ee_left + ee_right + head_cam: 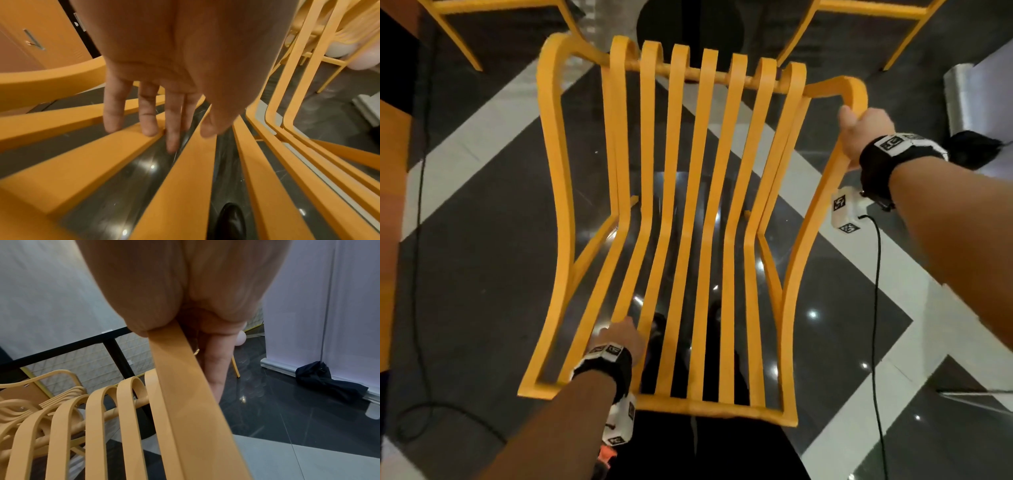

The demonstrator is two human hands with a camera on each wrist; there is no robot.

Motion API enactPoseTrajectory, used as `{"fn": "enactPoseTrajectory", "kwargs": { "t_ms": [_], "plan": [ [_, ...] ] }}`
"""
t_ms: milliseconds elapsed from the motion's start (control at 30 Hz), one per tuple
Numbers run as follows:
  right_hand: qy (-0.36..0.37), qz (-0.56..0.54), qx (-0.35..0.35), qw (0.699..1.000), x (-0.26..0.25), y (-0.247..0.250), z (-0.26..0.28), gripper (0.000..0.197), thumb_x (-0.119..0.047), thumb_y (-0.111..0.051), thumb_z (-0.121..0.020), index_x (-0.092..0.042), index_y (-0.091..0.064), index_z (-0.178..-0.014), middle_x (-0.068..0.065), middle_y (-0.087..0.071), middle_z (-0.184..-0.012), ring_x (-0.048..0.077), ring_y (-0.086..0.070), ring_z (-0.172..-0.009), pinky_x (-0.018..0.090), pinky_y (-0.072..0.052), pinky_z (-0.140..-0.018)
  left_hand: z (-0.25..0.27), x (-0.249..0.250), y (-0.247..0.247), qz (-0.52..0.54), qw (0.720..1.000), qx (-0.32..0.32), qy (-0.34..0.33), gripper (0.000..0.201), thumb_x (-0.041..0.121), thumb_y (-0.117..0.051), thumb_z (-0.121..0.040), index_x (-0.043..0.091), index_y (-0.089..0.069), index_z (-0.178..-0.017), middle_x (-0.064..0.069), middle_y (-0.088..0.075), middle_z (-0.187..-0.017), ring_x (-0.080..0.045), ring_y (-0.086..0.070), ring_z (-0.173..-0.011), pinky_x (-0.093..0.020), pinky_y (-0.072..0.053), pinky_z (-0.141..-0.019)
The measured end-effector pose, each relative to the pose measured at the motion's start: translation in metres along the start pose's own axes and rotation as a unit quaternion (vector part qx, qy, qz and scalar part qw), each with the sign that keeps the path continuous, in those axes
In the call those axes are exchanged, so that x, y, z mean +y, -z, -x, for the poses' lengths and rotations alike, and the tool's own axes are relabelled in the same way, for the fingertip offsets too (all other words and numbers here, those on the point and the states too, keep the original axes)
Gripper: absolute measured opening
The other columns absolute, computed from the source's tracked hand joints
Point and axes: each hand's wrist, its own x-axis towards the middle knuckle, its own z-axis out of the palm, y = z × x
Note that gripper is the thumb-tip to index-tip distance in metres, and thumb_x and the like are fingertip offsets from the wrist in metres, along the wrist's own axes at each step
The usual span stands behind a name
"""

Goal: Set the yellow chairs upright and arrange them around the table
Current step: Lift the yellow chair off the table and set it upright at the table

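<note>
A yellow slatted chair (705, 205) fills the head view, seen from above, its curled slat ends pointing away from me. My right hand (863, 133) grips the chair's right outer frame band; in the right wrist view the thumb and fingers (213, 363) wrap round that band (185, 402). My left hand (619, 337) lies on the slats near the chair's near left edge. Its fingers (148, 116) are straight, resting on one slat (82, 162), one fingertip poking into the gap. A black table leg (117, 356) stands beyond the chair.
Two more yellow chairs stand ahead at top left (458, 31) and top right (893, 27), with a black round table base (671, 20) between them. An orange cabinet (393, 205) and a black cable (417, 240) lie left. A dark cloth (329, 382) lies by a white banner base (277, 366) to the right.
</note>
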Motion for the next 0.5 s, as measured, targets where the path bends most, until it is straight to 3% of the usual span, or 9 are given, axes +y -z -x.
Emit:
{"fn": "enactPoseTrajectory", "kwargs": {
  "t_ms": [67, 133, 200, 267, 333, 400, 433, 500],
  "plan": [
    [-0.007, 0.002, -0.004, 1.000, -0.004, 0.001, -0.004, 0.051, -0.051, -0.037, -0.093, -0.008, -0.053, -0.071, 0.019, -0.068, -0.092, 0.041, -0.069, -0.081, 0.052, -0.059, -0.076, 0.004, 0.006, 0.002, -0.053, 0.997, -0.055, -0.018, 0.041, 0.035, -0.044, -0.097, 0.011, -0.051, -0.130, -0.014, -0.058, -0.134, -0.032, -0.057, -0.119, -0.039, -0.045, -0.097],
    [-0.011, 0.007, -0.004, 1.000, -0.009, 0.001, -0.010, 0.055, -0.053, -0.036, -0.090, -0.003, -0.057, -0.084, 0.021, -0.070, -0.097, 0.043, -0.069, -0.083, 0.055, -0.058, -0.079, 0.009, 0.009, 0.003, -0.088, 0.992, -0.088, -0.034, 0.030, 0.038, -0.047, -0.097, 0.011, -0.056, -0.108, -0.011, -0.066, -0.110, -0.027, -0.062, -0.101, -0.035, -0.045, -0.090],
    [-0.014, 0.009, -0.004, 1.000, -0.011, 0.002, -0.014, 0.060, -0.057, -0.036, -0.089, -0.002, -0.058, -0.101, 0.020, -0.068, -0.101, 0.042, -0.068, -0.084, 0.055, -0.058, -0.078, 0.011, 0.008, 0.004, -0.074, 0.992, -0.093, -0.032, 0.026, 0.036, -0.049, -0.096, 0.012, -0.055, -0.097, -0.004, -0.056, -0.080, -0.021, -0.057, -0.075, -0.030, -0.044, -0.071],
    [-0.021, 0.006, -0.011, 1.000, -0.009, 0.001, -0.013, 0.064, -0.059, -0.037, -0.090, -0.004, -0.049, -0.122, 0.015, -0.060, -0.103, 0.040, -0.065, -0.088, 0.054, -0.057, -0.080, 0.012, 0.006, 0.008, -0.047, 0.995, -0.088, -0.018, 0.025, 0.035, -0.051, -0.095, 0.011, -0.055, -0.098, -0.001, -0.047, -0.070, -0.020, -0.059, -0.071, -0.028, -0.038, -0.059],
    [-0.009, 0.005, -0.012, 1.000, -0.003, -0.003, -0.004, 0.068, -0.059, -0.043, -0.089, -0.005, -0.040, -0.131, 0.017, -0.056, -0.111, 0.041, -0.062, -0.102, 0.056, -0.053, -0.088, 0.014, 0.007, 0.014, -0.027, 0.996, -0.088, -0.013, 0.038, 0.036, -0.055, -0.094, 0.006, -0.054, -0.117, -0.008, -0.061, -0.085, -0.026, -0.064, -0.084, -0.033, -0.048, -0.066],
    [0.028, 0.033, -0.008, 0.999, 0.009, -0.007, 0.015, 0.073, -0.055, -0.050, -0.089, -0.007, -0.031, -0.140, 0.022, -0.050, -0.132, 0.045, -0.053, -0.117, 0.056, -0.047, -0.096, 0.020, 0.012, 0.022, -0.021, 0.997, -0.069, -0.009, 0.059, 0.041, -0.059, -0.091, -0.001, -0.050, -0.132, -0.018, -0.065, -0.120, -0.032, -0.066, -0.102, -0.040, -0.053, -0.087],
    [0.047, 0.058, -0.017, 0.997, 0.016, -0.009, 0.030, 0.076, -0.052, -0.053, -0.089, -0.010, -0.025, -0.145, 0.022, -0.043, -0.140, 0.045, -0.048, -0.123, 0.055, -0.044, -0.099, 0.024, 0.014, 0.027, -0.026, 0.998, -0.049, -0.013, 0.062, 0.044, -0.061, -0.089, 0.000, -0.051, -0.133, -0.018, -0.063, -0.127, -0.032, -0.065, -0.108, -0.041, -0.052, -0.090],
    [0.083, 0.112, -0.074, 0.988, 0.032, -0.012, 0.067, 0.080, -0.048, -0.055, -0.090, -0.017, -0.015, -0.152, 0.022, -0.036, -0.147, 0.044, -0.042, -0.129, 0.054, -0.041, -0.103, 0.031, 0.019, 0.041, -0.017, 1.000, -0.011, -0.019, 0.069, 0.048, -0.063, -0.086, 0.003, -0.047, -0.135, -0.014, -0.061, -0.130, -0.030, -0.063, -0.105, -0.038, -0.053, -0.086]
  ]
}}
